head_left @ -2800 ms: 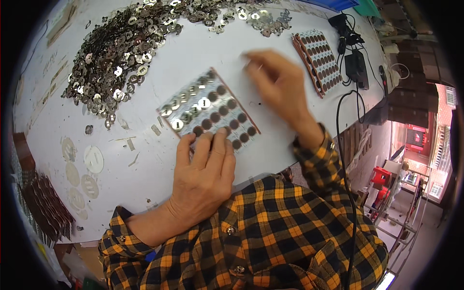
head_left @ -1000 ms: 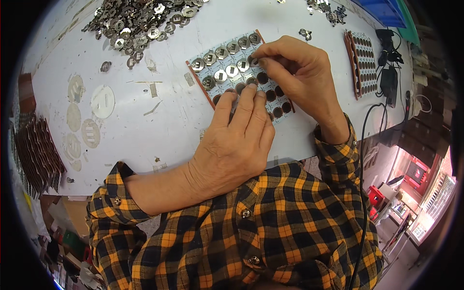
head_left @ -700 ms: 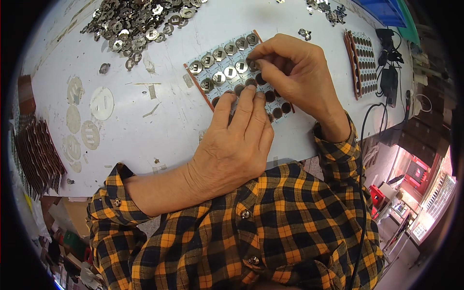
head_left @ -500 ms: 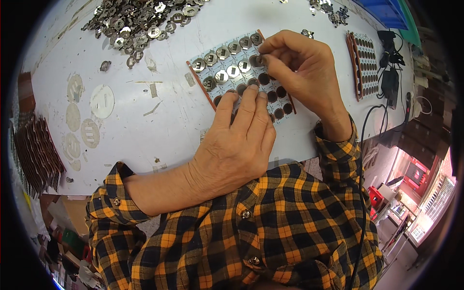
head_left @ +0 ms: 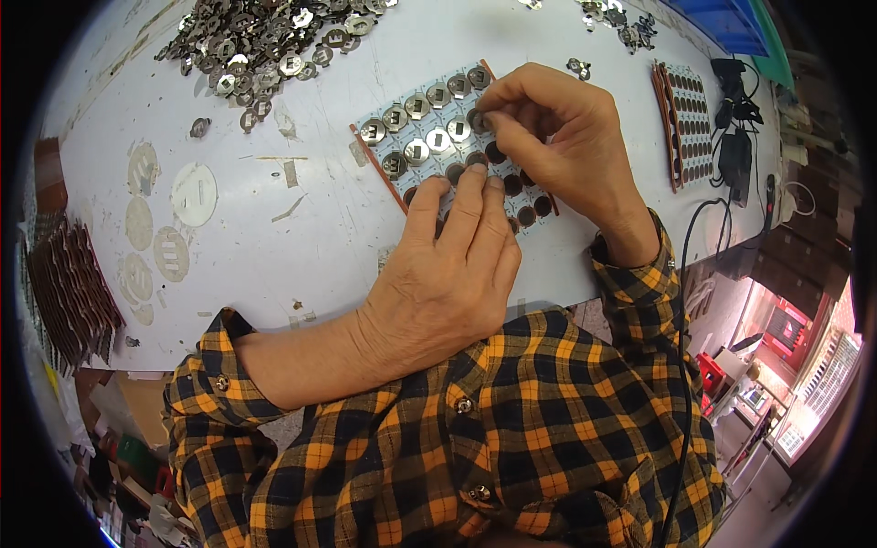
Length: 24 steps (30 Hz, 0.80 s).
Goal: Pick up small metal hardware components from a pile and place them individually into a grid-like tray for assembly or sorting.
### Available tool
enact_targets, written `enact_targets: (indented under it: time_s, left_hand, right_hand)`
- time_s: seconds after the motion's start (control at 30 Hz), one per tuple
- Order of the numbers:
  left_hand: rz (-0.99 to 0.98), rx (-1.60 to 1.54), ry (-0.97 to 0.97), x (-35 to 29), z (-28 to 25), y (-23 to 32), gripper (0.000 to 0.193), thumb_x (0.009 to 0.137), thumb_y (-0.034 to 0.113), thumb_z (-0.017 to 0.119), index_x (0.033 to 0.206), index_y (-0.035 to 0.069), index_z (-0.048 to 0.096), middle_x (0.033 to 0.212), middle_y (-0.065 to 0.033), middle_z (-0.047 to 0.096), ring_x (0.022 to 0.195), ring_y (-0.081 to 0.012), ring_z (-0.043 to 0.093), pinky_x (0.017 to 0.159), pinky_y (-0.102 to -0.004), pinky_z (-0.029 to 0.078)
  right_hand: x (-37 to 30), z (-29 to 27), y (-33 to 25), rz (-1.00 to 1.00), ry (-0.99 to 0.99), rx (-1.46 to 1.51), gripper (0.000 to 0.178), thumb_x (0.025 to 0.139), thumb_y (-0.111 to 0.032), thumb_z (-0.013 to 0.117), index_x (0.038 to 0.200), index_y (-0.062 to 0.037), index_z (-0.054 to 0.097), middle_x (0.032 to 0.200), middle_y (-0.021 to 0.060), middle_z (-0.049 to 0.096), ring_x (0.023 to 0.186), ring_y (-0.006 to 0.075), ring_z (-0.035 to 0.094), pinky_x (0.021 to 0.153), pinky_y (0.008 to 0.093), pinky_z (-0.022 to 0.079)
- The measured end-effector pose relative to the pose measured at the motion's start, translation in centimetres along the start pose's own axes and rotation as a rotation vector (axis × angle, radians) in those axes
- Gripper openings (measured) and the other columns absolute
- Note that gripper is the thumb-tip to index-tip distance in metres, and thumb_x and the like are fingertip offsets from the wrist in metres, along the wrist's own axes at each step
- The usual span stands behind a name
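Note:
A circuit-board panel (head_left: 385, 179) with reddish-brown edge strips lies tilted on the table in front of me. Octagonal silver metal clips (head_left: 438, 140) sit along its two far rows; darker round spots (head_left: 527, 216) show in the nearer rows. My left hand (head_left: 448, 265) rests on the near part of the panel, fingers stretched out and a little apart, hiding some of it. At the right end of the second row, my right hand (head_left: 557, 137) pinches a dark-looking metal clip (head_left: 478, 121) between thumb and forefinger, against the panel.
A heap of loose metal clips (head_left: 265, 46) lies at the far left. More small metal parts (head_left: 630, 32) are at the far right. Another panel stack (head_left: 687, 123) and black cables (head_left: 736, 155) lie to the right. Brown-edged panels (head_left: 73, 283) stand at the left edge.
My right hand has shifted slightly left, bringing its clip to the end of the second row. The panel's far side has moved slightly; my left hand stays put.

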<state>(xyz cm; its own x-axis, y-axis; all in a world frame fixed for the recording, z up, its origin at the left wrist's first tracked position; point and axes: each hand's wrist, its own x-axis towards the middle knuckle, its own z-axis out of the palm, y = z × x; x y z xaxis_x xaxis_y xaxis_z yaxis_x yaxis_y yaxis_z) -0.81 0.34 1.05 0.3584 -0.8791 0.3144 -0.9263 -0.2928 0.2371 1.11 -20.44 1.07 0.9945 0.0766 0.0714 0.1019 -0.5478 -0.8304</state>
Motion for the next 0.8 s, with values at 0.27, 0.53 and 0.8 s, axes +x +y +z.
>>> enact_targets:
  time_s: [0.27, 0.53, 0.8]
  left_hand:
    - [-0.017, -0.026, 0.066, -0.2, 1.1, -0.2, 0.036, 0.086, 0.013, 0.063, 0.110, -0.013, 0.069, 0.122, -0.0351, 0.067, 0.126, -0.0459, 0.060, 0.102, -0.0587, 0.047]
    - [-0.039, -0.031, -0.021, 0.1, -0.1, -0.2, 0.039, 0.087, 0.007, 0.064, 0.119, -0.015, 0.067, 0.127, -0.0346, 0.064, 0.128, -0.0450, 0.061, 0.102, -0.0558, 0.047]
    - [-0.003, 0.030, 0.005, -0.2, 0.6, -0.1, 0.034, 0.090, 0.011, 0.061, 0.115, -0.012, 0.069, 0.125, -0.0336, 0.068, 0.127, -0.0459, 0.060, 0.103, -0.0570, 0.046]
  right_hand:
    - [-0.3, 0.8, 0.3, -0.023, 0.081, 0.050, 0.010, 0.093, 0.004, 0.069, 0.101, 0.0016, 0.073, 0.081, -0.0026, 0.064, 0.067, 0.0007, 0.055, 0.058, 0.0197, 0.043]
    - [-0.3, 0.6, 0.8, -0.029, 0.025, 0.071, 0.010, 0.091, 0.006, 0.070, 0.101, 0.0036, 0.072, 0.087, -0.0005, 0.062, 0.068, 0.0021, 0.053, 0.057, 0.0209, 0.040]
    - [-0.6, -3.6, 3.7, -0.099, 0.431, -0.704, 0.016, 0.092, -0.001, 0.073, 0.107, -0.0050, 0.078, 0.097, 0.0022, 0.072, 0.076, 0.0063, 0.062, 0.061, 0.0209, 0.046]
